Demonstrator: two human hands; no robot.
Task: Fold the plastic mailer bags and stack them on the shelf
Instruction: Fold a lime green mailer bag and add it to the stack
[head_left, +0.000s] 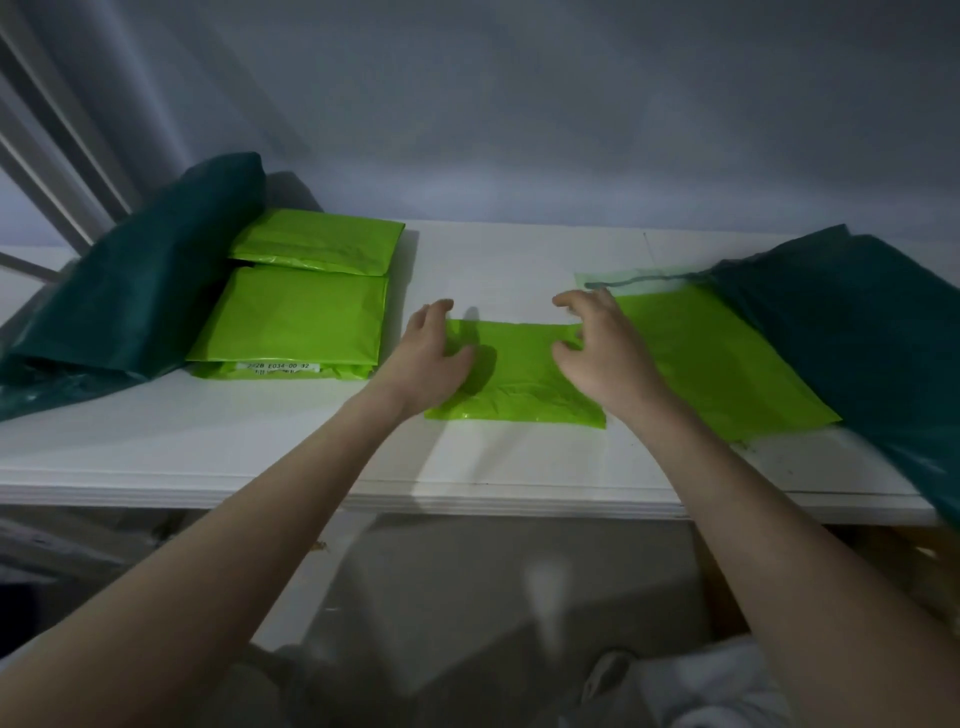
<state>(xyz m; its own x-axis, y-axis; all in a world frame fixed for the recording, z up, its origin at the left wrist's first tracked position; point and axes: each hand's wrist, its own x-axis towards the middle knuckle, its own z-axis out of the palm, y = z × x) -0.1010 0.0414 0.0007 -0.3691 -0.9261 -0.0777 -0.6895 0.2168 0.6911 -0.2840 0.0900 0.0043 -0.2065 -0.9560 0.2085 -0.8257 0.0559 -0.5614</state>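
Now, with my left hand (434, 353) and right hand (597, 348) loosely spread over the folded mailer (519, 384), I should flatten its creases before sliding it toward ten o'clock onto the stack (296, 317).

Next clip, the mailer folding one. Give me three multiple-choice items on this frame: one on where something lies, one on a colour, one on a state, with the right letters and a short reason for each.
1. Where does the stack of folded bags lie on the shelf?
A. To the left of the hands
B. Right of the hands
C. Under the shelf

2. What colour is the folded bag between the hands?
A. White
B. Bright green
C. Red

3. How do the left hand and right hand stand?
A. Both clenched in fists
B. Both out of view
C. Both open over the bag, fingers loosely spread

Answers:
1 A: the stack sits left of the left hand, beside dark green sheeting.
2 B: it is lime green like the rest.
3 C: neither hand plainly grips anything.
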